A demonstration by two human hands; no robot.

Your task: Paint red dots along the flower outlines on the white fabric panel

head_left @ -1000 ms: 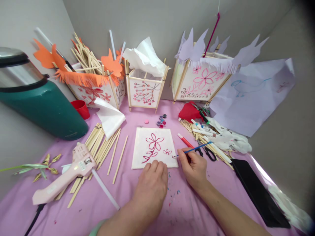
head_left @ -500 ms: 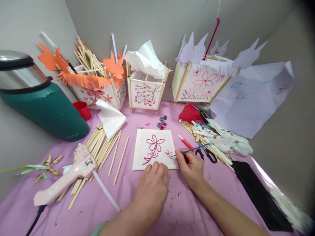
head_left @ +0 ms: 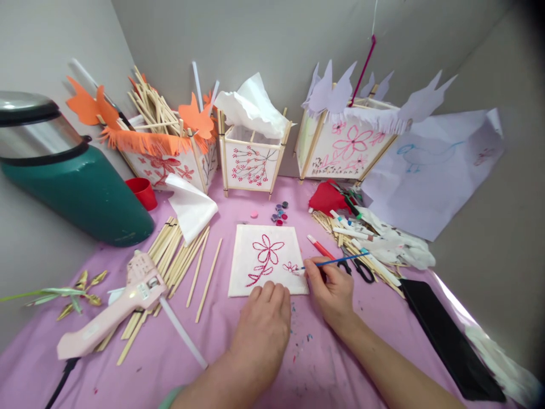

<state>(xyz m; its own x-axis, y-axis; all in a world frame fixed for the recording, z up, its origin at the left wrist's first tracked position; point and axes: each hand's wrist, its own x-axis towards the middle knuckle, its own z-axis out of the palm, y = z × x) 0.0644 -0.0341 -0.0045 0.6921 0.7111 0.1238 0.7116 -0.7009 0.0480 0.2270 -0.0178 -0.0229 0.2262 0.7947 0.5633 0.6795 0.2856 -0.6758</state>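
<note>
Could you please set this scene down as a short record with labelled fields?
Left hand: at the near edge of the white panel
Right hand: holding a blue paintbrush, tip over the panel
Panel drawing: one large pink flower, one smaller
Left side: glue gun, wooden sticks, green bottle
Right side: red marker, scissors
Back: three decorated paper boxes

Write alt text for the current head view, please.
A right hand holds a blue brush at a white panel with red flowers, while the left hand lies at its near edge. Sticks and a glue gun lie left; three decorated boxes stand behind.
</note>
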